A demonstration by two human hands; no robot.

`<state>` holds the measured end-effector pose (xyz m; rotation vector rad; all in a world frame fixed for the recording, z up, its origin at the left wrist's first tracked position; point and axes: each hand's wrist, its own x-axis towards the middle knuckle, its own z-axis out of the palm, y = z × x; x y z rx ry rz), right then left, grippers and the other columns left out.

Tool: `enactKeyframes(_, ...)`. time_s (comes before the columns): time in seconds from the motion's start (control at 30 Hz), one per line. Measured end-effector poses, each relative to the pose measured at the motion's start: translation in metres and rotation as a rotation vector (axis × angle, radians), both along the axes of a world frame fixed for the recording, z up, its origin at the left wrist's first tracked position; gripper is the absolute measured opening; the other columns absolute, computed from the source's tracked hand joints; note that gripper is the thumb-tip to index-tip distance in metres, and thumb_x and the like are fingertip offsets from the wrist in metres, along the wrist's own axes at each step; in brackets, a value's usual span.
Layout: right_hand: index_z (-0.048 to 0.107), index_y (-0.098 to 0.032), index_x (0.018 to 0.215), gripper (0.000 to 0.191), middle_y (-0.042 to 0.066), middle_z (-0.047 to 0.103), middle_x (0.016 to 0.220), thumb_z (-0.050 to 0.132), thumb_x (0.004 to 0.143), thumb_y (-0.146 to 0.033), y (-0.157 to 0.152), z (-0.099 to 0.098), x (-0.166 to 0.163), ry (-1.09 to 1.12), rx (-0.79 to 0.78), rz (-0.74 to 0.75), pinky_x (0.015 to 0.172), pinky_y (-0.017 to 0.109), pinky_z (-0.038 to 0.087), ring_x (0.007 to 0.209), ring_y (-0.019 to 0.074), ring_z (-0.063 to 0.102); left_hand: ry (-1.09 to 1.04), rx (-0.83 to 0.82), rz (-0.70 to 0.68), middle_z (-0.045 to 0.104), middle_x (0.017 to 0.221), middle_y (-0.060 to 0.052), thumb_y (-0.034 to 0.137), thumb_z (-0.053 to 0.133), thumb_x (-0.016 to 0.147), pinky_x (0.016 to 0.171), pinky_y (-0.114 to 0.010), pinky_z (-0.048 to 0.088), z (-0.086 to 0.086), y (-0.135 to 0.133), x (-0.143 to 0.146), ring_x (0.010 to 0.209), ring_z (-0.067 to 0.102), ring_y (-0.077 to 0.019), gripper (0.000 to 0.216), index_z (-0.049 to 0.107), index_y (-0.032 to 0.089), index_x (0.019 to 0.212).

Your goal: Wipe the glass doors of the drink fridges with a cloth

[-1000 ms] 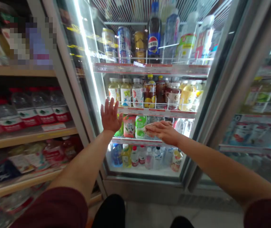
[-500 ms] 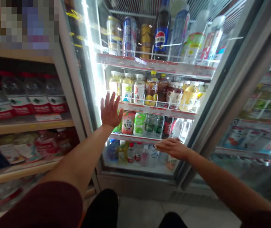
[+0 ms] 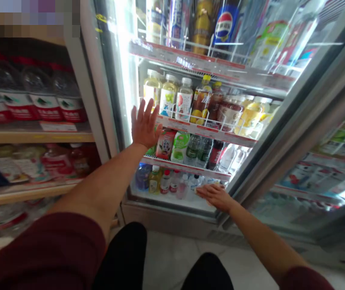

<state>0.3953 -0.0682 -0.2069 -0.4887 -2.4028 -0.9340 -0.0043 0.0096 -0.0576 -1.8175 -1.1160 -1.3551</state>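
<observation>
My left hand (image 3: 146,124) is raised with its fingers spread, palm toward the glass door (image 3: 172,203) of a lit drinks fridge. It appears to rest flat on the pane, in front of the left ends of the middle shelves. Lower down and to the right, my right hand (image 3: 216,196) lies flat against the glass near its bottom right corner. A pale edge, seemingly a white cloth (image 3: 197,191), shows at its fingertips; most of it is hidden under the hand. Bottles (image 3: 186,100) stand in rows behind the glass.
On the left, wooden shelves (image 3: 36,137) hold red-capped water bottles (image 3: 41,92). A metal door frame (image 3: 281,125) runs along the right, with another glass-fronted fridge section (image 3: 320,173) beyond. My knees (image 3: 210,274) are bent above the tiled floor (image 3: 169,253).
My right hand has slid slightly lower along the glass. My left hand keeps its place on the pane, fingers spread. The view has shifted and tilted a little.
</observation>
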Motion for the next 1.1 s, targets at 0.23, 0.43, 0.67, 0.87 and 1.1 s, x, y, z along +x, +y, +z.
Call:
enactKeyframes(0.23, 0.042, -0.036, 0.157, 0.059, 0.0, 0.063, 0.148, 0.043, 0.102, -0.017, 0.03, 0.092, -0.045, 0.295, 0.059, -0.182, 0.11, 0.043, 0.045, 0.135, 0.024, 0.054, -0.027, -0.051, -0.007, 0.026, 0.17, -0.003, 0.067, 0.03, 0.099, 0.133, -0.052, -0.003, -0.001, -0.001, 0.0, 0.161, 0.006, -0.0269, 0.074, 0.036, 0.024, 0.159)
enactKeyframes(0.43, 0.039, -0.039, 0.158, 0.063, 0.001, 0.065, 0.146, 0.044, 0.1, -0.014, 0.038, 0.045, -0.108, 0.192, -0.026, -0.132, 0.105, 0.042, 0.046, 0.128, 0.0236, 0.058, -0.011, -0.086, 0.025, 0.023, 0.171, 0.0, 0.066, 0.027, 0.101, 0.133, -0.049, -0.006, -0.001, -0.003, 0.001, 0.162, 0.001, -0.0235, 0.074, 0.035, 0.021, 0.16)
enactKeyframes(0.67, 0.045, -0.031, 0.156, 0.058, -0.001, 0.057, 0.154, 0.048, 0.1, -0.017, 0.033, 0.078, -0.145, 0.074, -0.055, -0.107, 0.109, 0.039, 0.041, 0.136, 0.0227, 0.051, -0.05, -0.1, 0.011, 0.031, 0.169, -0.003, 0.063, 0.037, 0.099, 0.132, -0.05, -0.003, 0.001, -0.01, 0.004, 0.161, 0.009, -0.0265, 0.07, 0.039, 0.026, 0.158)
enactKeyframes(0.87, 0.055, -0.029, 0.149, 0.049, 0.001, 0.056, 0.155, 0.051, 0.101, -0.019, 0.039, 0.054, -0.185, -0.006, -0.194, -0.102, 0.108, 0.042, 0.04, 0.136, 0.0257, 0.051, 0.026, -0.058, 0.086, 0.028, 0.17, -0.002, 0.052, 0.037, 0.101, 0.133, -0.046, -0.004, -0.002, -0.008, 0.003, 0.161, 0.007, -0.0226, 0.066, 0.036, 0.025, 0.16)
enactKeyframes(1.1, 0.064, -0.022, 0.14, 0.041, 0.004, 0.062, 0.149, 0.055, 0.099, -0.019, 0.041, 0.031, -0.208, -0.284, -0.28, 0.024, 0.103, 0.04, 0.044, 0.129, 0.0248, 0.057, 0.055, -0.002, 0.079, 0.028, 0.17, -0.006, 0.043, 0.04, 0.1, 0.132, -0.048, -0.004, -0.004, -0.005, 0.004, 0.161, 0.004, -0.023, 0.065, 0.034, 0.021, 0.161)
